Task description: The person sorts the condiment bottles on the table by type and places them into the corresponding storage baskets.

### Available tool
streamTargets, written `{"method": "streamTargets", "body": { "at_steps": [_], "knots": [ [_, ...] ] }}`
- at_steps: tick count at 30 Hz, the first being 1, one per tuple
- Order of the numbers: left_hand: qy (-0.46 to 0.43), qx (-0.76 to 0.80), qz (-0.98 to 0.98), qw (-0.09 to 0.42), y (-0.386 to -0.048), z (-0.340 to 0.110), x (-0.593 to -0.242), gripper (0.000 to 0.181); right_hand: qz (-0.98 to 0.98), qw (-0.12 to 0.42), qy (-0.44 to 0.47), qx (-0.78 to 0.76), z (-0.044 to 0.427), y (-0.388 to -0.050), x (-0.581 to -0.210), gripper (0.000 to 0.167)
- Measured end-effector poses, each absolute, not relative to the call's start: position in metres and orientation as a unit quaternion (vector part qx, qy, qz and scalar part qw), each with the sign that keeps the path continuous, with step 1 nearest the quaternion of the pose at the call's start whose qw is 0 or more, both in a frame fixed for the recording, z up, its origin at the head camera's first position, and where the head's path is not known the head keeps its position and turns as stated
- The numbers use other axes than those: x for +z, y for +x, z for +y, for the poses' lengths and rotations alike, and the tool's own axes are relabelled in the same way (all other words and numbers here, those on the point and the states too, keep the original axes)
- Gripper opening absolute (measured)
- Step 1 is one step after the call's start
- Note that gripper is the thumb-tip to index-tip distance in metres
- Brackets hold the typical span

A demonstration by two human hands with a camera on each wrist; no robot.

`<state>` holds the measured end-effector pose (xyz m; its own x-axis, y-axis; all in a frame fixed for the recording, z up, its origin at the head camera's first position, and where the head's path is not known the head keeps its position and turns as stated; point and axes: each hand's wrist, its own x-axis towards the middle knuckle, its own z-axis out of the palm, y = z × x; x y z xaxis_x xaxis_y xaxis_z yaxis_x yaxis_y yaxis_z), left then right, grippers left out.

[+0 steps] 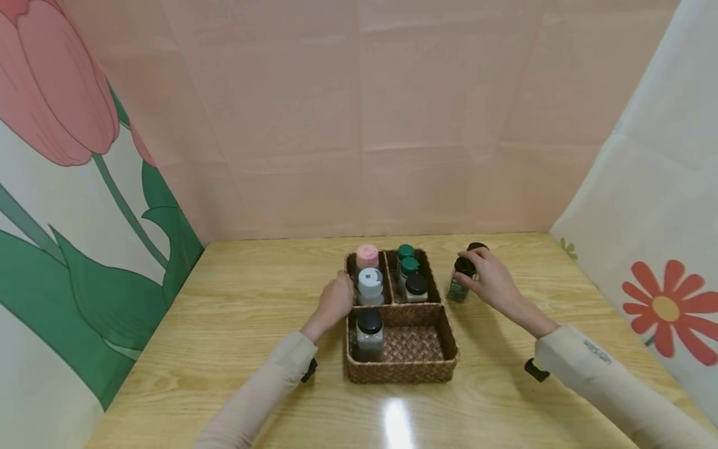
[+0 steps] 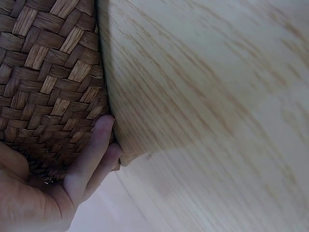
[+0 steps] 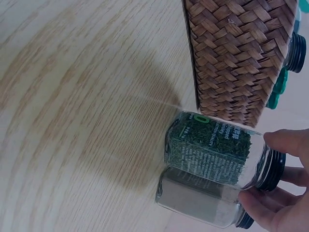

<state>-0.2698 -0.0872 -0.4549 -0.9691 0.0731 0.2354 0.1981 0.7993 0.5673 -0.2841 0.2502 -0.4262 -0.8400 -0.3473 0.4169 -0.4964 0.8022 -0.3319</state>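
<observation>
My right hand (image 1: 496, 280) pinches a glass spice jar of green flakes (image 3: 212, 147) by its black lid (image 3: 271, 169), just right of the basket. Close against that jar is a second jar of greyish powder (image 3: 198, 195), its dark lid partly behind my hand in the head view. My left hand (image 1: 335, 299) grips the left wall of the woven basket (image 1: 401, 373). In the left wrist view, two fingers (image 2: 89, 162) lie against its outer side; the rest of the grip is partly hidden.
The divided basket holds a pink-lidded jar (image 1: 367, 254), a white-lidded jar (image 1: 370, 284), green-lidded jars (image 1: 409, 267) and a black-lidded jar (image 1: 417, 287) at the back. Another black-lidded jar (image 1: 369, 337) stands front left. A wooden table (image 1: 252, 299) meets a pink backdrop (image 1: 359, 156).
</observation>
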Motion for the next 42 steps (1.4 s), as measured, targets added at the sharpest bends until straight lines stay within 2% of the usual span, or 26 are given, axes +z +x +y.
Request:
{"method": "streamTargets", "body": {
  "at_steps": [30,42],
  "knots": [
    [-0.080,-0.302,-0.943,0.114,-0.2715,-0.0875,-0.4581,0.021,-0.932,0.175,0.222,0.227,0.2527,-0.2826,-0.4268,0.053],
    [-0.080,-0.303,-0.944,0.105,-0.2707,-0.0879,-0.4569,0.021,-0.923,0.204,0.236,0.227,0.2517,-0.2806,-0.4247,0.052]
  ]
}}
